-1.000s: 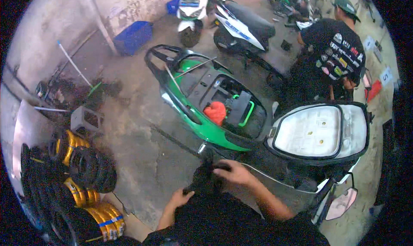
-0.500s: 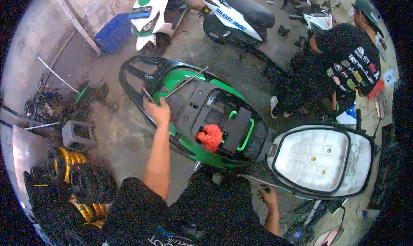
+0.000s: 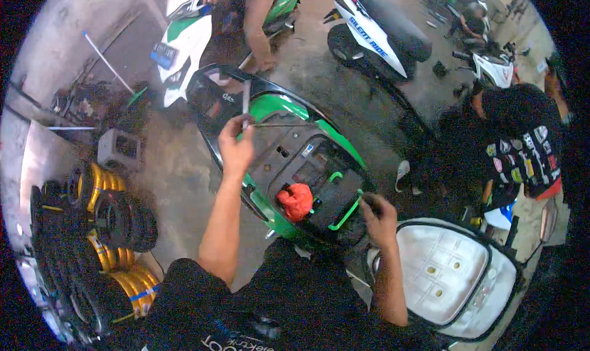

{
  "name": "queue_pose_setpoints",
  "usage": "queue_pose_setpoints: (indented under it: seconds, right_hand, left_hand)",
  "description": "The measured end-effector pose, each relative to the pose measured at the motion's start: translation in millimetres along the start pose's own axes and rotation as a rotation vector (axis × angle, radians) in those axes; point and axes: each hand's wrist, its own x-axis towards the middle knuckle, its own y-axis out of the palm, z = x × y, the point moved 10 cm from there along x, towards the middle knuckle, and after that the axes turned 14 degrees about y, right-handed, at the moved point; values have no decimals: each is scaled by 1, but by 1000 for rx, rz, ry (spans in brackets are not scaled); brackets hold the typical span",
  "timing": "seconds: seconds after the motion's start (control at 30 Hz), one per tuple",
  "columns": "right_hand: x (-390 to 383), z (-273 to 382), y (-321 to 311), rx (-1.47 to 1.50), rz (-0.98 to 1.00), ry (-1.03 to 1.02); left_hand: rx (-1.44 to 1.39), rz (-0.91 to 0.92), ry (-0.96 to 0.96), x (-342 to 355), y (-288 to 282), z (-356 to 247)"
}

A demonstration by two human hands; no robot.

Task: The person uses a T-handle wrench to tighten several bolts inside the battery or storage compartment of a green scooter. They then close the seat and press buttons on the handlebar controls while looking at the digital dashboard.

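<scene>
My left hand (image 3: 238, 139) grips an upright silver metal tool (image 3: 246, 95) above the scooter's green-and-black rear body (image 3: 297, 106); a thin metal rod (image 3: 287, 125) lies crosswise beside it. My right hand (image 3: 378, 213), fingers bent but apart, is at the edge of the open compartment (image 3: 310, 157), next to a bright green handle (image 3: 344, 216). A crumpled red-orange cloth or bag (image 3: 295, 200) sits inside. The raised seat (image 3: 442, 271), white underneath, is at lower right. Whether my right fingers touch the handle is unclear.
Tyres (image 3: 123, 222) are stacked at left, near a plastic stool (image 3: 118, 148) and long-handled brush (image 3: 109, 62). Other scooters (image 3: 372, 38) stand behind. A co-worker in a printed black shirt (image 3: 522, 136) crouches at right; another person's bare leg (image 3: 258, 25) is at top.
My left hand has risen with the metal tool. My right hand has moved up to the compartment. The view has shifted; another person's leg and hand show more at the top.
</scene>
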Motion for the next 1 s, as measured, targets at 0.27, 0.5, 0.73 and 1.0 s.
queue_pose_setpoints:
  seconds: [0.27, 0.5, 0.73, 1.0]
  right_hand:
    - [57, 192, 26, -122, 143, -670]
    - [108, 173, 33, 155, -5, -499]
    - [130, 166, 45, 253, 151, -313]
    - [136, 176, 54, -259, -14, -336]
  left_hand:
    - [115, 642, 359, -18, 127, -202]
    - [-278, 497, 37, 29, 97, -150]
    - [535, 505, -47, -57, 77, 68]
    - [583, 296, -178, -139, 80, 98]
